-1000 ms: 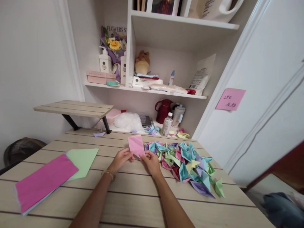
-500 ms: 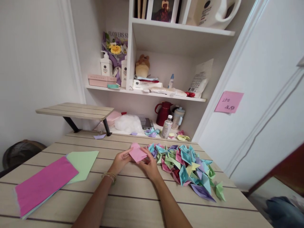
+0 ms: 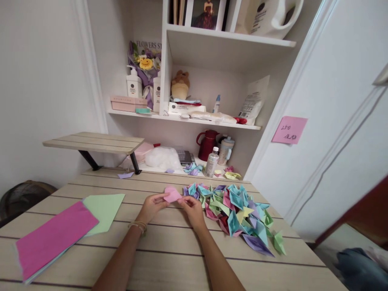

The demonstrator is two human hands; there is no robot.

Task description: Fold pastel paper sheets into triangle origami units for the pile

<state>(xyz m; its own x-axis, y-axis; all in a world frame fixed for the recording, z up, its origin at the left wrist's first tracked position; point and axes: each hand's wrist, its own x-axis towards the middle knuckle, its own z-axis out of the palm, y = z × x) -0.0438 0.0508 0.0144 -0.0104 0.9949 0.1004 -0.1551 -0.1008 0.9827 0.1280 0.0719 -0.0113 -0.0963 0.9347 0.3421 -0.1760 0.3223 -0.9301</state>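
Observation:
A small folded piece of pink paper (image 3: 172, 194) is held just above the wooden table, between my two hands. My left hand (image 3: 154, 205) pinches its left edge between thumb and fingers; a bracelet circles that wrist. At the paper's right corner, the fingertips of my right hand (image 3: 191, 207) are closed on it. Just right of my right hand lies a heap of folded paper boats (image 3: 233, 208) in blue, green, pink, purple and yellow. On the left of the table are a stack of magenta paper (image 3: 56, 238) and a light green sheet (image 3: 106, 210) partly under it.
A small raised wooden stand (image 3: 93, 141) is at the table's back left. Along the back are a clear bottle (image 3: 211, 162), a red jug (image 3: 207, 144), a light cup (image 3: 226, 151) and a plastic bag (image 3: 163, 157). A pink note (image 3: 289, 129) sticks to the right wall.
The pink paper now looks smaller and flatter. My right fingers have drawn together at its right corner, where they were spread around its side before. The view has shifted slightly.

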